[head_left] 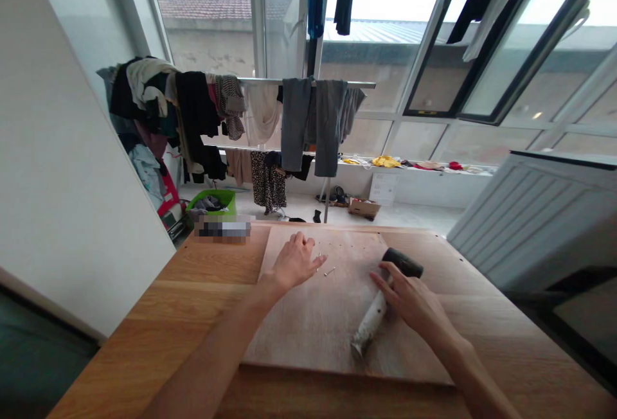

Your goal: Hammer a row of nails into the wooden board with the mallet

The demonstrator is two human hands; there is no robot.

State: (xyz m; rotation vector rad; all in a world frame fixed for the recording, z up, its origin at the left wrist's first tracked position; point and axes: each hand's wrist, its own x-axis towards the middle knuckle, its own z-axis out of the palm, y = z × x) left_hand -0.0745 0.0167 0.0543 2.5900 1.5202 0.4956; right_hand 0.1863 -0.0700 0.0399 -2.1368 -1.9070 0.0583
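A pale wooden board (pixel 318 329) lies on a wooden table (pixel 193 303). My left hand (pixel 295 263) rests on the board's far part, fingers bent down beside a small nail (pixel 330 271); whether it pinches something I cannot make out. My right hand (pixel 409 300) lies over a mallet with a black head (pixel 403 262) and a white, worn handle (pixel 369 324), fingers stretched across the handle near the head. The mallet lies flat on the board.
A white panel (pixel 72 168) leans at the table's left. A white radiator-like unit (pixel 535 220) stands at the right. Beyond the table, a drying rack (pixel 308 117) full of clothes, a green basket (pixel 214 202) and open windows.
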